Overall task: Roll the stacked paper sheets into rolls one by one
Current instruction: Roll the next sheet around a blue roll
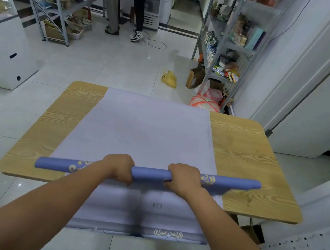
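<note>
Paper sheets [147,133] hang off the tabletop's [245,159] near edge at 6 o'clock, the rest flat twd 12. L hand [119,167] & R hand [183,178] sit side by side w/ a small gap, each curled round the blue roll [149,174], which lies crosswise 9-to-3 on the sheets. Beyond: yellow bag [169,79] on floor at 12, shelves [222,43] at 1.

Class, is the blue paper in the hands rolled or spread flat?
Rolled: blue paper forms a tube gripped by left hand and right hand.
</note>
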